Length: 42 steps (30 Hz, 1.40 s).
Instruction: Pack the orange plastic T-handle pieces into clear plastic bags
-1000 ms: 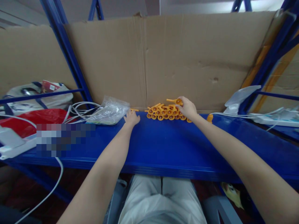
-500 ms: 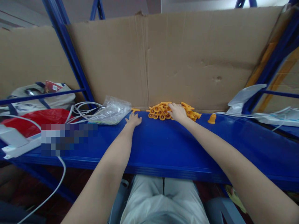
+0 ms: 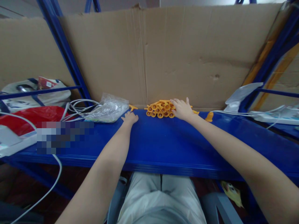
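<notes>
A stacked pile of yellow-orange plastic pieces with round, hollow ends [image 3: 160, 115] lies against the cardboard at the back of the blue table. My right hand [image 3: 182, 109] rests over the pile's right part, fingers spread, and hides several pieces there. On the left, my left hand [image 3: 130, 118] is low over the tabletop with its fingers apart. Just beyond its fingertips lies a single T-shaped yellow-orange piece [image 3: 133, 107]. Another yellow-orange piece, cup-like [image 3: 209, 117], stands apart to the right of the pile.
Clear plastic bags [image 3: 109, 107] and white cables [image 3: 80, 104] lie left of my left hand. Farther left are a red bag [image 3: 50, 113] and a white device [image 3: 14, 141]. A cardboard wall [image 3: 175, 56] closes the back. Blue posts [image 3: 67, 53] rise at both sides.
My right hand has shifted right across the pile and its fingers have spread wider. My left hand has drawn slightly back from the single T-shaped piece. The view has moved a little.
</notes>
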Tool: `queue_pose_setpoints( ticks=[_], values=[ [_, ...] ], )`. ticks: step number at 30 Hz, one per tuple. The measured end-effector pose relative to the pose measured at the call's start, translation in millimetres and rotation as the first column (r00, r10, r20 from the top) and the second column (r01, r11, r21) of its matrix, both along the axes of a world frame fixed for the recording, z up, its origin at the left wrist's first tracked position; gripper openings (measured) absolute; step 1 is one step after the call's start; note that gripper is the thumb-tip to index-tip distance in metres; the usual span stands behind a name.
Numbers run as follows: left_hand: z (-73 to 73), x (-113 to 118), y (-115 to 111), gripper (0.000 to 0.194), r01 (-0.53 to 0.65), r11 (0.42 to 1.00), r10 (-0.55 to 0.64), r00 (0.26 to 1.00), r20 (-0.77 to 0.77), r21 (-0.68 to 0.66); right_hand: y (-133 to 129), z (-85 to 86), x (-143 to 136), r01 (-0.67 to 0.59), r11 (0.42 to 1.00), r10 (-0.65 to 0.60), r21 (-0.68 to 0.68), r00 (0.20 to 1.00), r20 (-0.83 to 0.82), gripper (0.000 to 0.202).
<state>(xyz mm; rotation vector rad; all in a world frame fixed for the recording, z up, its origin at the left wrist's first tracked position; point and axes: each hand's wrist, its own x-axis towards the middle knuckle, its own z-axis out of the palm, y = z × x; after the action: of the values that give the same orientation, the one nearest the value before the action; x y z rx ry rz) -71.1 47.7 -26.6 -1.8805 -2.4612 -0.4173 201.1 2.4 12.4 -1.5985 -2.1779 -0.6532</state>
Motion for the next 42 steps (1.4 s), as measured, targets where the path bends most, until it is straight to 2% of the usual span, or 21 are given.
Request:
queue_pose_setpoints(
  ticks=[3, 6, 12, 17, 20, 23, 25, 28, 31, 34, 39, 42],
  values=[
    [0.1, 2.0, 0.4, 0.054, 0.023, 0.999, -0.022, 1.000, -0.014, 0.025, -8.7, 3.1, 24.2, 0.029, 0.999, -0.028, 0.026, 0.999, -0.047, 0.054],
    [-0.8, 2.5, 2.2, 0.053, 0.078, 0.995, -0.077, 0.997, -0.029, 0.055, -11.7, 0.4, 56.7, 0.114, 0.993, -0.111, 0.011, 0.984, -0.137, 0.053],
    [-0.9, 1.9, 5.0, 0.046, 0.225, 0.972, -0.218, 0.971, -0.100, 0.063, -2.5, -8.7, 119.2, 0.306, 0.949, -0.314, -0.079, 0.890, -0.330, 0.058],
    [5.5, 10.1, 3.5, 0.040, 0.339, 0.941, -0.333, 0.933, -0.139, 0.021, 1.7, -12.9, 141.9, 0.448, 0.879, -0.476, -0.163, 0.831, -0.288, 0.058],
    [12.5, 21.7, -2.2, 0.037, 0.377, 0.926, -0.371, 0.915, -0.159, 0.005, 3.3, -14.0, 146.9, 0.493, 0.830, -0.546, -0.261, 0.812, -0.204, 0.054],
    [19.7, 36.0, -11.0, 0.036, 0.435, 0.900, -0.432, 0.885, -0.175, -0.020, 6.9, -14.3, 151.4, 0.477, 0.788, -0.554, -0.389, 0.825, -0.111, 0.046],
    [23.4, 45.2, -17.0, 0.035, 0.504, 0.864, -0.500, 0.850, -0.165, -0.023, 8.9, -14.0, 153.9, 0.456, 0.791, -0.524, -0.409, 0.849, -0.067, 0.042],
    [26.5, 55.7, -24.6, 0.035, 0.632, 0.774, -0.632, 0.770, -0.094, -0.025, 7.0, -10.6, 152.4, 0.461, 0.797, -0.508, -0.389, 0.861, -0.020, 0.035],
    [27.1, 61.4, -29.2, 0.037, 0.703, 0.711, -0.703, 0.709, -0.052, -0.023, -1.9, -2.6, 141.9, 0.460, 0.735, -0.507, -0.499, 0.861, 0.047, 0.021],
    [25.6, 64.1, -30.6, 0.037, 0.730, 0.683, -0.729, 0.679, -0.090, -0.029, -12.2, 5.2, 126.6, 0.396, 0.674, -0.475, -0.624, 0.879, 0.044, 0.016],
    [19.9, 68.9, -30.3, 0.036, 0.738, 0.673, -0.736, 0.664, -0.132, -0.039, -19.6, 7.9, 100.8, 0.300, 0.708, -0.338, -0.640, 0.939, 0.066, 0.004],
    [16.6, 73.6, -31.9, 0.040, 0.747, 0.665, -0.744, 0.660, -0.103, -0.018, -24.1, 7.4, 82.4, 0.268, 0.750, -0.240, -0.605, 0.962, 0.128, 0.008]
  ],
)
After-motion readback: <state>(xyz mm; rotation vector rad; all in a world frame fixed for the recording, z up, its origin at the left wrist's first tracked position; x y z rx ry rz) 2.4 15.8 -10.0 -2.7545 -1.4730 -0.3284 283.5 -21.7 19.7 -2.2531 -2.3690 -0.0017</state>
